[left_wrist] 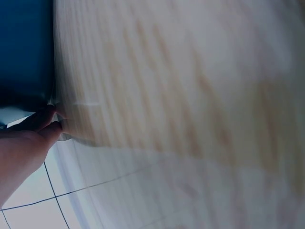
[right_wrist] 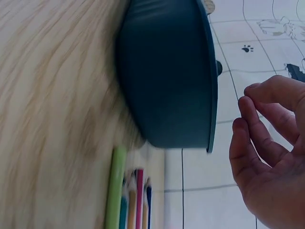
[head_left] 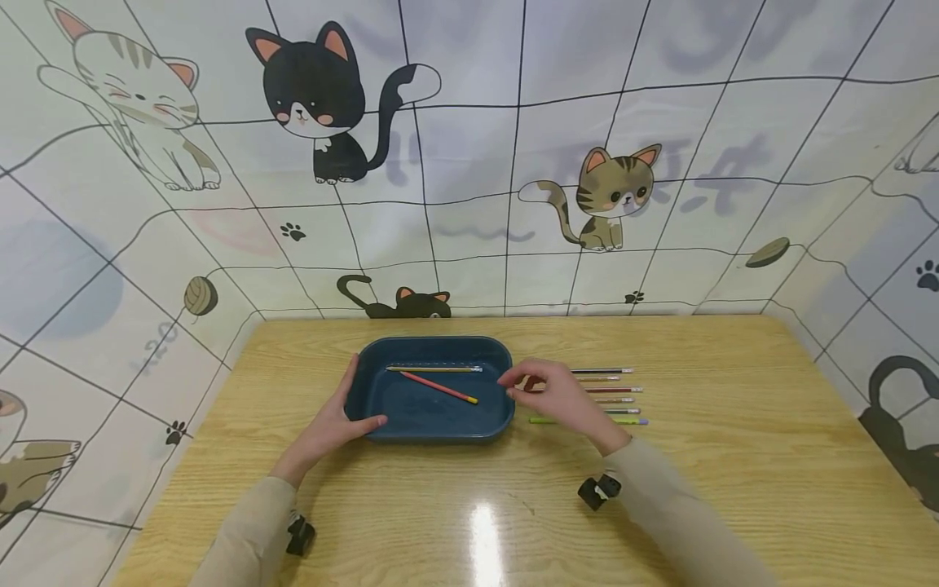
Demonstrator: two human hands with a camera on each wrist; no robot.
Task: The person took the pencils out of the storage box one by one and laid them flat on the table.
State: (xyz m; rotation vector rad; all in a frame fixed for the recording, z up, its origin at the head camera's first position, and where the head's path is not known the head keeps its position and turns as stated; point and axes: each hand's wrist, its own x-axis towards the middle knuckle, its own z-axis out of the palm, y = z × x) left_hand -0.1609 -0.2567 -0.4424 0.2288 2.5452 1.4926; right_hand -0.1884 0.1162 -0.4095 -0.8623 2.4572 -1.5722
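A person in beige sleeves works at a wooden table, steadying a dark blue tray with the left hand. The thumb hooks over the near left corner into the tray while the fingers lie along its outer left wall, gripping the rim. The right hand hovers at the tray's right end, higher than the rim, its bare fingers curved and its fingertips drawn narrowly toward the thumb.

Inside the tray lie 2 pencils: a yellow pencil stretched along the far side, and a red pencil slanting toward the near right, its yellow end lowest. To the right of the tray, partly hidden under the right hand, 6 more pencils rest side by side on the table, a green pencil nearest the person and a dark pencil farthest. Behind, a pale wall covering shows cartoon cats. A small black device sits by the right cuff.
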